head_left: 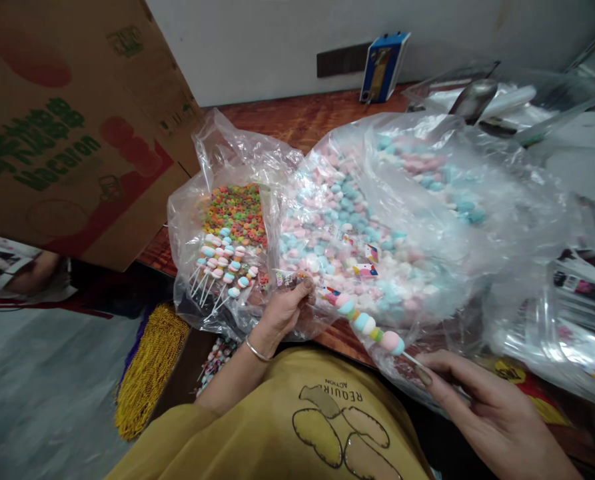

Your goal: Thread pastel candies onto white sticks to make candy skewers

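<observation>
My right hand [487, 400] pinches the white stick of a marshmallow skewer [367, 325], strung with pink, blue and white marshmallows and small coloured rings. The skewer slants up and left, its far end beside a small colourful printed piece [331, 293]. Close to that end, my left hand [288, 310] has its fingertips pressed together; what they hold is too small to make out. In front of my hands lies a large clear bag of pink, blue and white marshmallows [347, 200]. Further left, several finished skewers [222, 257] lie in another clear bag with coloured rings [237, 210].
A big cardboard box [77, 133] stands at the left. A blue box-shaped device [384, 67] is against the wall. Plastic packaging [572, 333] covers the right side of the wooden table [277, 120]. Below are a yellow fringed bundle [152, 367] and an open carton of wrapped pieces [217, 360].
</observation>
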`<state>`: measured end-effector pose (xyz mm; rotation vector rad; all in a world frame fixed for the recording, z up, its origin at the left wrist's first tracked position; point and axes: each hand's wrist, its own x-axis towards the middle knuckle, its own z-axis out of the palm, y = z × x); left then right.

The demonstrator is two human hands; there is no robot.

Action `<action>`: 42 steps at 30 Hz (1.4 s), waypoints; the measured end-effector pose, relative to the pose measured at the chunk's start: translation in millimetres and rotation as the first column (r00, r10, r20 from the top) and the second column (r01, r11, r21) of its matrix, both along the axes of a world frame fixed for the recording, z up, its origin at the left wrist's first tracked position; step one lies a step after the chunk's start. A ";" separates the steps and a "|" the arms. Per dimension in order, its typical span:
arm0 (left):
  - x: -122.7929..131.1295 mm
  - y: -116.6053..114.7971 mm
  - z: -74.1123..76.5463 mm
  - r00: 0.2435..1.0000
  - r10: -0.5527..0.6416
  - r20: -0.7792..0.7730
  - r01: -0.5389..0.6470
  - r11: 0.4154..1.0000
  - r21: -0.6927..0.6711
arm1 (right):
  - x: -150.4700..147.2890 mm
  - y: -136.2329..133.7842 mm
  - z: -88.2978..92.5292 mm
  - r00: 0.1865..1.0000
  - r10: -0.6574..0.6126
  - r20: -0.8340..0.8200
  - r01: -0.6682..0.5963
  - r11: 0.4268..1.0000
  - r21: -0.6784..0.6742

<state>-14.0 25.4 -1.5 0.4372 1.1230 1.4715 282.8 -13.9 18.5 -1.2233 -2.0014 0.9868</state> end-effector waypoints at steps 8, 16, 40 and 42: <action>-5.3 -0.8 -3.0 0.989 -0.071 -0.130 0.093 0.981 0.168 | -5.1 4.1 6.8 0.996 0.032 -0.081 -0.051 0.969 -0.240; 6.6 -1.5 6.0 1.000 -0.007 0.016 0.008 0.998 -0.058 | -6.4 1.0 1.1 0.997 0.010 -0.080 -0.023 0.988 -0.153; 30.6 0.1 18.4 0.940 -0.130 0.314 0.129 0.991 0.026 | -41.1 -16.4 -11.2 0.967 -0.197 -0.164 0.162 0.965 -0.205; 34.3 -0.5 21.1 0.915 -0.115 0.388 0.110 0.993 0.036 | -46.4 -20.8 -15.2 0.961 -0.223 -0.164 0.183 0.956 -0.228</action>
